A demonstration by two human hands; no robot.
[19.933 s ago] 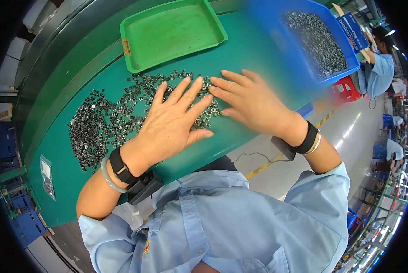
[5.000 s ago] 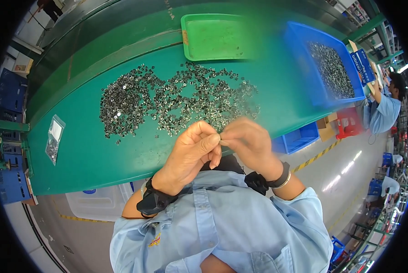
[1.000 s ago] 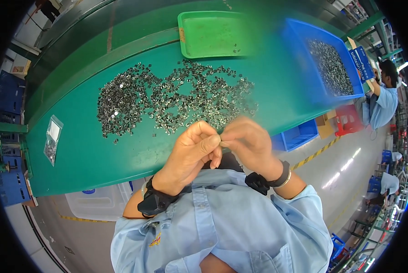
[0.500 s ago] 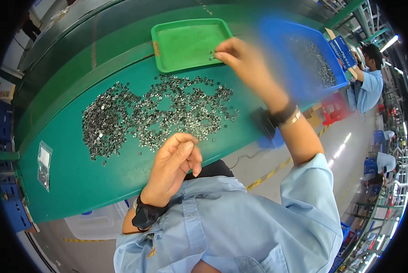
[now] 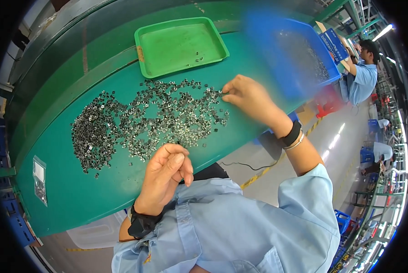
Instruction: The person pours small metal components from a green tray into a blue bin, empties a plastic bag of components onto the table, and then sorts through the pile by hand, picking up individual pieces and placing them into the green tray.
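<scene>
Many small dark and silvery metal pieces lie spread on the green tabletop, thickest in a heap on the left. At the right end of the spread is my right hand, thumb and forefinger closed together by the outermost pieces; what is between the tips is too small to make out. My left hand hovers over the near table edge, fingers curled in and thumb against them, their contents hidden. Beyond the pieces stands a shallow green tray, with a few small pieces on its floor.
A blue bin holding many small pieces stands at the far right, partly blurred. A clear bag of small parts lies at the table's left end. Past the bin, a co-worker in a light blue shirt is seated.
My right hand has come back from the tray's right corner to the right end of the spread pieces. A few pieces now show in the tray. My left hand keeps its curled pose.
</scene>
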